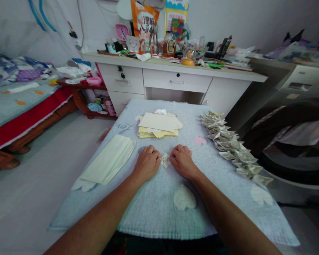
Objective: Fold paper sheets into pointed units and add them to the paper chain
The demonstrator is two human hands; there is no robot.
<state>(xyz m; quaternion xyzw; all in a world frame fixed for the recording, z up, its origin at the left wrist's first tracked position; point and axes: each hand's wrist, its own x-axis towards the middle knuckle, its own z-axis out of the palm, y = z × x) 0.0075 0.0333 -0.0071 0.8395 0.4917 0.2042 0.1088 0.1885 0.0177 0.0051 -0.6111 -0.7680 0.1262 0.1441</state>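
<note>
I see the left hand [148,163] and right hand [183,161] pinching folded paper [165,162] on the blue cloth [151,209]. Beyond that cloth stands a jar [169,45], contents unclear; pointed paper pieces [231,145] line the cloth's right side.

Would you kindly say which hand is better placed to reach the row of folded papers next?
Probably the right hand: the folded papers lie on its side; the left hand is farther away.
</note>
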